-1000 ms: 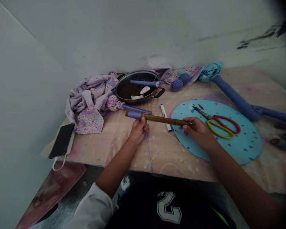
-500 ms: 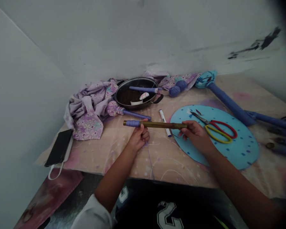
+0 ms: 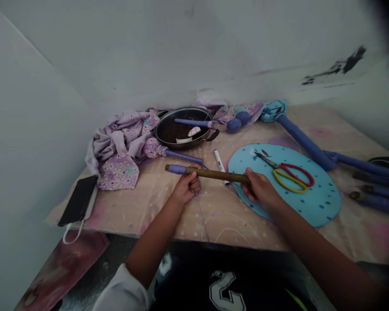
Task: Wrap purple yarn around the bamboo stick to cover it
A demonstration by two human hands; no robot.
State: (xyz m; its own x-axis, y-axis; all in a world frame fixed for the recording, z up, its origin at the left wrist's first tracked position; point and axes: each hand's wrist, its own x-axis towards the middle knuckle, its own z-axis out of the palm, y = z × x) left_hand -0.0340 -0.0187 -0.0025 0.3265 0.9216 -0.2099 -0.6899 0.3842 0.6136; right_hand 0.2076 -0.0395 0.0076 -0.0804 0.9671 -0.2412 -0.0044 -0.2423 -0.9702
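A brown stick point(image 3: 217, 174) lies across the view above the table, its left end wound with purple yarn point(image 3: 176, 169). My left hand point(image 3: 187, 185) pinches it just right of the wound part. Around the stick's right end, my right hand point(image 3: 259, 188) is closed. From my left hand a thin purple strand point(image 3: 201, 216) runs down to the table's front edge. Just behind the stick, a white marker point(image 3: 219, 160) lies on the table, partly covered by the stick. Red and yellow handled scissors point(image 3: 291, 178) rest on a blue oval mat point(image 3: 320, 203) near my right hand.
Behind my hands stands a black pan point(image 3: 168, 144) with a purple stick inside. Purple yarn balls point(image 3: 234, 125) sit to its right. Floral cloth point(image 3: 119, 172) and a phone point(image 3: 78, 201) are at left. Purple-wrapped sticks point(image 3: 307, 142) lie at right on the table point(image 3: 168, 224).
The stick's right end has dipped slightly, and my right hand has closed more fully around it. The whole view has shifted a little.
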